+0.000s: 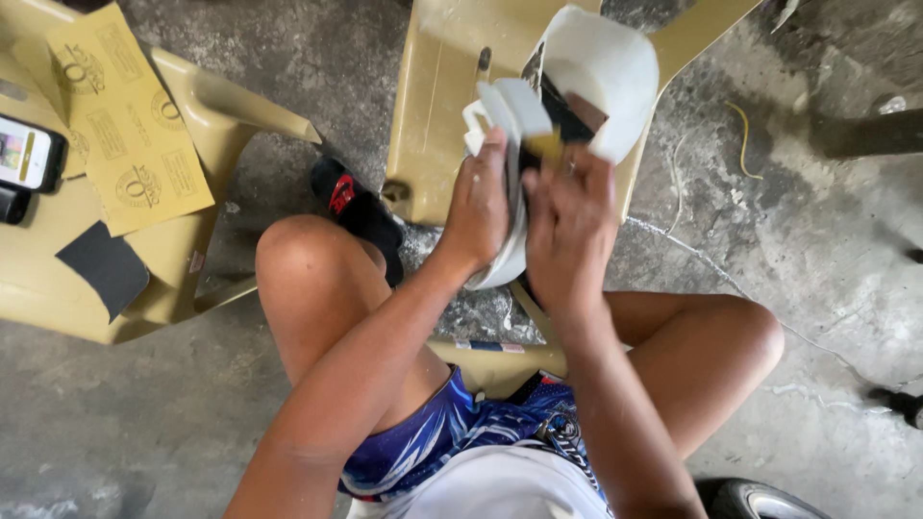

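A curved white plastic shell part [601, 72] rests against the tan plastic chair [433, 106] in front of my knees. My left hand [478, 207] grips its left rim and lower edge. My right hand [567, 226] presses a small yellowish piece [546, 146], which looks like folded sandpaper, against the dark inner side of the shell. Both hands are close together at the shell's middle. The shell's lower end is hidden behind my hands.
A second tan chair [173, 259] at the left carries yellow-backed sandpaper sheets [130, 120], a dark sandpaper piece [104, 264] and a phone [29, 154]. A black sandal [358, 211] lies on the concrete floor [817, 240]. A tyre [760, 502] shows at the bottom right.
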Action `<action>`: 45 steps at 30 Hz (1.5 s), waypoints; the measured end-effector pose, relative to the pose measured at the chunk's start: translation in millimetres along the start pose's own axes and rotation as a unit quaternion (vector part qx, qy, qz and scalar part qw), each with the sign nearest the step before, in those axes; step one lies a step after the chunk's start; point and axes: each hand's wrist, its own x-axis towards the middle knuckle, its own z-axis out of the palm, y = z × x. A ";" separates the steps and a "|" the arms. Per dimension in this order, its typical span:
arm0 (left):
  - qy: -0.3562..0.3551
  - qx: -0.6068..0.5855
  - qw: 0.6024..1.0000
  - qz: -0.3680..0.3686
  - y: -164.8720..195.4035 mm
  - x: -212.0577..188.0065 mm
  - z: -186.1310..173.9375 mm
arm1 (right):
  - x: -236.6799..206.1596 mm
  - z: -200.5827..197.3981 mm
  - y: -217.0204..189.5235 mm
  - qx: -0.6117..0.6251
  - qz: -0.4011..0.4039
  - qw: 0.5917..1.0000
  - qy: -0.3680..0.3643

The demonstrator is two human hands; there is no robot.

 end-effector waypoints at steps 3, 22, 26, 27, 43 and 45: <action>0.000 0.007 0.999 0.050 1.1 5.9 -4.7 | -11.5 2.1 -1.6 0.020 -0.041 0.999 0.029; -0.002 0.128 0.991 0.031 6.8 -3.6 1.9 | 1.0 3.6 19.5 0.008 -0.046 0.999 0.010; 0.018 0.013 1.000 0.016 6.9 3.7 -2.3 | -18.9 8.4 8.1 0.020 -0.036 0.999 0.036; 0.021 -0.027 0.999 0.023 6.0 4.9 -2.4 | -20.7 10.0 7.3 0.033 -0.038 0.998 0.048; 0.024 -0.046 0.999 0.011 4.5 5.0 1.6 | -13.8 11.0 23.5 -0.034 -0.031 0.999 0.005; 0.025 0.011 1.000 0.016 2.9 0.1 4.7 | -4.3 11.1 31.0 -0.029 -0.082 0.996 0.019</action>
